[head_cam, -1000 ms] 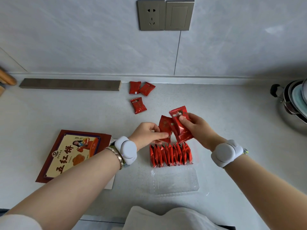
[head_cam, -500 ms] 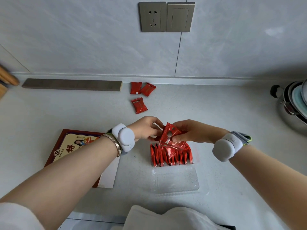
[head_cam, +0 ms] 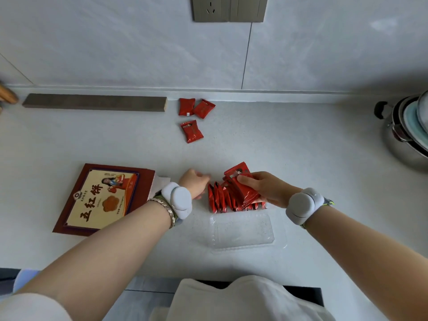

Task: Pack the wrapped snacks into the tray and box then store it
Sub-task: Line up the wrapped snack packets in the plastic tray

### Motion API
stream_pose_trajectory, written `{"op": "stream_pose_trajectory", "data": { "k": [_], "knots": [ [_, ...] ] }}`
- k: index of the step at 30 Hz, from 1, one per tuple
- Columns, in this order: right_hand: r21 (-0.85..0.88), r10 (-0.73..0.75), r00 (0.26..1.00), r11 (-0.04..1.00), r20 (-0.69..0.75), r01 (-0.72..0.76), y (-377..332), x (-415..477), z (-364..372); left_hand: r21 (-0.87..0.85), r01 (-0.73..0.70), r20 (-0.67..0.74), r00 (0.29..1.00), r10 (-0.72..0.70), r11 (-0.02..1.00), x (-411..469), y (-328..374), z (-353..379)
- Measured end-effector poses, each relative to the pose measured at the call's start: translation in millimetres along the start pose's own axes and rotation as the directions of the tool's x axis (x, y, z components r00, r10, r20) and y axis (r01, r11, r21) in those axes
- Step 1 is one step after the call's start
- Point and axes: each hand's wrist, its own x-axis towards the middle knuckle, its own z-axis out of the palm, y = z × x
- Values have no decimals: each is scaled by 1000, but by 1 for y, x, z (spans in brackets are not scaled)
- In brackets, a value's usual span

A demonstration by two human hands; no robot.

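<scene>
**On the counter: right hand holds snack packs over the tray row**

On the pale countertop (head_cam: 301,140) in front of me sits a clear plastic tray (head_cam: 243,230). Its far half carries a row of red wrapped snacks (head_cam: 220,200) standing on edge, packed side by side; the near half shows only bare plastic.

My right hand (head_cam: 266,188) is closed around a small stack of red snack packs (head_cam: 240,184), thumb on top, fingers underneath. That stack is tilted, its lower end resting on or just above the right part of the standing row; can't tell if it actually touches. How many packs are in the stack is not clear, looks like two or more.

My left hand (head_cam: 194,181) sits just left of the row, fingers loosely curled and blurred. Nothing visible in it; can't tell whether the fingertips touch the leftmost pack. Both wrists wear white puck-like bands, the left also a metal bracelet (head_cam: 166,209).

Left of the tray, well apart, lies the dark red box (head_cam: 102,200), flat, printed face up, with a pale flap (head_cam: 159,184) showing at its right edge.

Farther back near the wall lie three loose red packs: two (head_cam: 196,107) touching each other, one (head_cam: 191,131) just nearer to me. A grey-brown strip (head_cam: 95,102) lies along the wall to their left. A steel pot (head_cam: 403,135) stands at the right edge. An outlet plate (head_cam: 228,8) is on the wall.
</scene>
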Motion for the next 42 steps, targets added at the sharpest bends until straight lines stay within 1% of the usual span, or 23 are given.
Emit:
{"op": "stream_pose_trajectory", "data": {
  "k": [1, 2, 3, 4, 5, 6, 7, 9, 11, 15, 18, 21, 24, 25, 26, 29, 31, 33, 37, 39, 40, 42],
  "knots": [
    [-29, 4, 999, 1000, -41, -5, 4, 1, 1, 189, 49, 8, 999, -51, 981, -1, -7, -2],
    [-51, 14, 997, 999, -77, -18, 11, 1, 3, 327, 113, 60, 988, -139, 938, -5, -18, -1],
    [-53, 20, 994, 998, -107, -26, 16, 1, 5, 398, 164, 142, 961, -237, 903, -9, -27, 2],
    [-41, 31, 992, 998, -125, -36, 21, 1, 7, 388, 211, 237, 918, -318, 897, -12, -35, 7],
    [-35, 42, 990, 998, -135, -47, 25, 1, 9, 326, 251, 318, 879, -356, 911, -15, -42, 12],
    [-45, 50, 989, 997, -141, -56, 30, 0, 11, 251, 267, 365, 864, -346, 931, -16, -48, 16],
    [-73, 50, 987, 995, -151, -62, 33, -2, 13, 186, 251, 375, 876, -304, 950, -15, -53, 19],
    [-152, 28, 983, 987, -183, -56, 38, -2, 18, 85, 199, 351, 911, -217, 976, -9, -57, 23],
    [-239, -8, 974, 970, -228, -48, 40, 0, 23, -3, 179, 323, 931, -169, 984, -2, -54, 25],
    [-397, -60, 946, 915, -320, -76, 45, 10, 35, -114, 168, 268, 954, -132, 979, 12, -44, 28],
    [-474, -85, 907, 870, -413, -134, 50, 22, 45, -165, 178, 272, 954, -128, 970, 19, -36, 29],
    [-584, -147, 846, 781, -513, -219, 52, 30, 55, -155, 139, 259, 961, -95, 978, 20, -33, 33],
    [-678, -189, 803, 660, -565, -322, 55, 37, 73, -172, 126, 253, 964, -79, 977, 19, -33, 34],
    [-693, -207, 798, 643, -566, -325, 57, 37, 79, -173, 126, 254, 964, -79, 977, 19, -34, 35],
    [-695, -218, 803, 652, -555, -304, 57, 37, 84, -167, 125, 251, 965, -81, 978, 19, -35, 34],
    [-605, -163, 845, 766, -510, -218, 54, 34, 83, -157, 121, 247, 966, -80, 980, 20, -36, 32],
    [-579, -136, 881, 796, -453, -175, 53, 31, 73, -145, 123, 261, 962, -82, 982, 20, -37, 30],
    [-599, -119, 919, 788, -376, -143, 54, 31, 65, -123, 120, 274, 958, -83, 985, 20, -38, 29],
    [-616, 25, 954, 759, -298, -212, 54, 36, 60, -63, 123, 296, 950, -99, 990, 21, -39, 28],
    [-661, 66, 973, 723, -220, -199, 52, 39, 59, -24, 122, 319, 942, -108, 992, 21, -39, 26],
    [-693, 65, 979, 698, -191, -182, 49, 39, 58, -5, 122, 334, 936, -113, 993, 21, -38, 24],
    [-741, -1, 981, 656, -192, -144, 37, 38, 55, 52, 133, 365, 920, -142, 990, 22, -36, 19]
  ]
}}
